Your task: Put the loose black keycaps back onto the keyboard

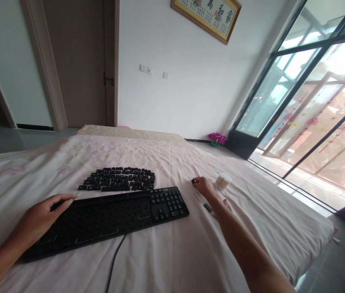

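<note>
A black keyboard (pixel 99 221) lies tilted on the pink patterned bedsheet, with most keys gone from its main section and keys still on the number pad. My left hand (pixel 49 209) grips its upper left edge, thumb and fingers closed on it. Behind the keyboard, loose black keycaps (pixel 120 179) sit in rows. To the right, my right hand (pixel 204 186) pinches a small black keycap (pixel 193 181) just above the sheet. Beside that hand stands a clear round container of cotton swabs (pixel 223 181). A thin tool with a dark part (pixel 208 208) lies below the right wrist.
The keyboard's cable (pixel 114 260) runs toward the near edge of the bed (pixel 166 260). Beyond the bed are a white wall, a brown door (pixel 76 61) and a pot of purple flowers (pixel 217 138). Large glass doors (pixel 313 101) stand on the right.
</note>
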`<move>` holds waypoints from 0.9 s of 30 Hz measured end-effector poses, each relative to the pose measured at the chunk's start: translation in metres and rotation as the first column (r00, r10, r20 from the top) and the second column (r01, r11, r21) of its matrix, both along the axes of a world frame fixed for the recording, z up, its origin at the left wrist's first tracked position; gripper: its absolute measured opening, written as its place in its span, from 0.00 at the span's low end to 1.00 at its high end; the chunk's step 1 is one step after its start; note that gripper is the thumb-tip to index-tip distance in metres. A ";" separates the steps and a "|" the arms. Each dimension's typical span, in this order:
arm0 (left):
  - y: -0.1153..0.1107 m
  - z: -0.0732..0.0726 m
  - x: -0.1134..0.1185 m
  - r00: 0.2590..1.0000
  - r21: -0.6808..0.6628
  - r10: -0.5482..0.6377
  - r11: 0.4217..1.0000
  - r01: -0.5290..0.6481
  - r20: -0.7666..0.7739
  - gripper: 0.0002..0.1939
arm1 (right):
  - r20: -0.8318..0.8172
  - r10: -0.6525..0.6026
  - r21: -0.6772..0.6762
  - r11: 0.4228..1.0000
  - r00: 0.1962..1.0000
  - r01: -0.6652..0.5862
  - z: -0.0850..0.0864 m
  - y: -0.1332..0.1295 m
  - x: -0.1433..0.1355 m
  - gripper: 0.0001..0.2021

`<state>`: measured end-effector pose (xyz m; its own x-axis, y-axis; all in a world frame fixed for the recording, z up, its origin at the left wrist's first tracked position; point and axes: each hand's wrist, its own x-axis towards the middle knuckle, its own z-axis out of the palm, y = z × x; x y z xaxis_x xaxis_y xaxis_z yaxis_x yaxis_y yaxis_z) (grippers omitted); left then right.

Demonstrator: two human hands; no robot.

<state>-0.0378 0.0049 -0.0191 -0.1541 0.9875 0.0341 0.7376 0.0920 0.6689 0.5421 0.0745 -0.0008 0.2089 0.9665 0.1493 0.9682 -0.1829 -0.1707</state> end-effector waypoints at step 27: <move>0.006 -0.012 -0.009 0.999 -0.002 -0.024 1.000 0.024 -0.044 0.23 | 0.014 0.171 -0.076 0.983 0.985 -0.169 0.028 -0.013 -0.012 0.15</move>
<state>-0.0464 0.0108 -0.0306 -0.1286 0.9910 0.0384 0.7682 0.0750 0.6358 0.5302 0.0611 0.0272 0.0384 0.9962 0.0782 0.9894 -0.0269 -0.1429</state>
